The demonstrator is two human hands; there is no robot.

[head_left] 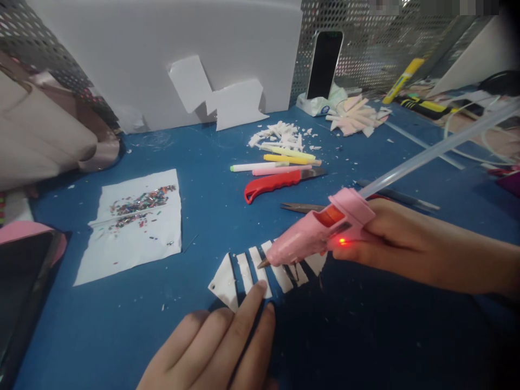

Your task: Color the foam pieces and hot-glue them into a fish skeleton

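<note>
My right hand [390, 235] is wrapped round a pink glue gun [312, 233] with a lit red lamp and a clear glue stick [439, 149] sticking out of its back. The gun's nozzle points down-left onto a row of white foam strips [247, 273] on the blue table [211, 206]. My left hand [219, 346] lies flat at the near edge, fingers stretched, with a fingertip pressing the lower end of one strip. A white triangular piece [223, 284] sits at the left end of the row.
A white sheet with coloured glitter bits [134, 222] lies left. Behind the gun are a red-handled cutter [276, 184], several pastel markers [284, 160], scissors [303, 207] and foam scraps [280, 134]. A phone [324, 64] leans on perforated metal; white boards [162, 59] stand at the back.
</note>
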